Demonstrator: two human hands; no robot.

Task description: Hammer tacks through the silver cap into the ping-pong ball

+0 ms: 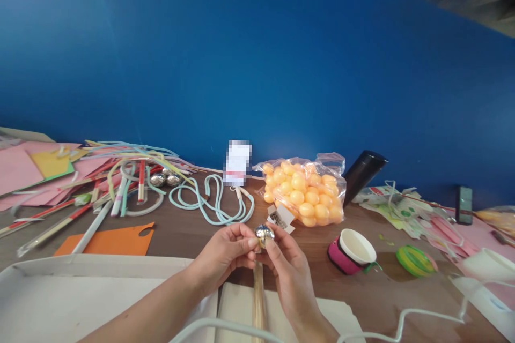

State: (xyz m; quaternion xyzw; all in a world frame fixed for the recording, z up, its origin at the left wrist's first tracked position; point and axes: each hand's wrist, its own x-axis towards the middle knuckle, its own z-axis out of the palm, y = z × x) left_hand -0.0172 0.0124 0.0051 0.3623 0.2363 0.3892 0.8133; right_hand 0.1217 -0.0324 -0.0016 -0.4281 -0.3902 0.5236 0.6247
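Head view: both hands meet at centre front. L hand (225,254) and R hand (287,268) each have their grip pinched on one silver ball (264,233), fingertips pressed to it from either side, held just above the counter (181,233). A thin wood stick (258,300) runs from under the ball down to the frame's bottom edge; can't tell if the two are joined. Edges: the counter's back edge meets the blue wall (257,64), and a white tray (80,278) w/ raised rim fills the near left. Open room is small: a bare brown strip btwn the hands and the bag of orange balls (306,193), plus another patch btwn the orange paper (116,241) and the pale blue cord (213,203). Left side is crowded w/ strips and pink sheets, right side w/ papers. Counts: 3 silver balls in all, 1 held and 2 spare silver balls (166,179) at back left; 1 bag, its orange balls too many to count; 1 black tube (364,174), tilted, just right of the bag; 1 pink cup (350,252); 1 green ring (414,260); 1 phone (465,204), far right.
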